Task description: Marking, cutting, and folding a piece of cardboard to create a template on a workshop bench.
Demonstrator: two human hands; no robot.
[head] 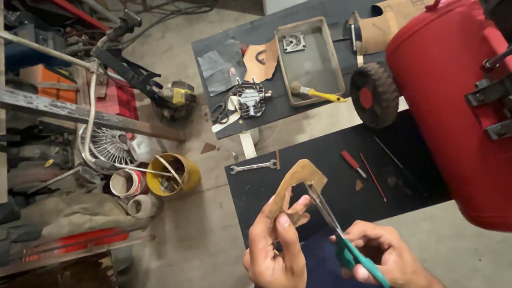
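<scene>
Head view: left hand (276,256) pinches a thin brown gasket-paper cutout (295,187) by its lower edge; right hand (383,256) grips teal-handled scissors (337,229), blades in it. Probably light, floppy; hold close beside the cut.

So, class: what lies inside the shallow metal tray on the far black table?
Inside the metal tray sits a small square metal plate near its far end; a yellow-handled brush rests across its near rim. Whatever lies beneath the plate is covered.
</scene>
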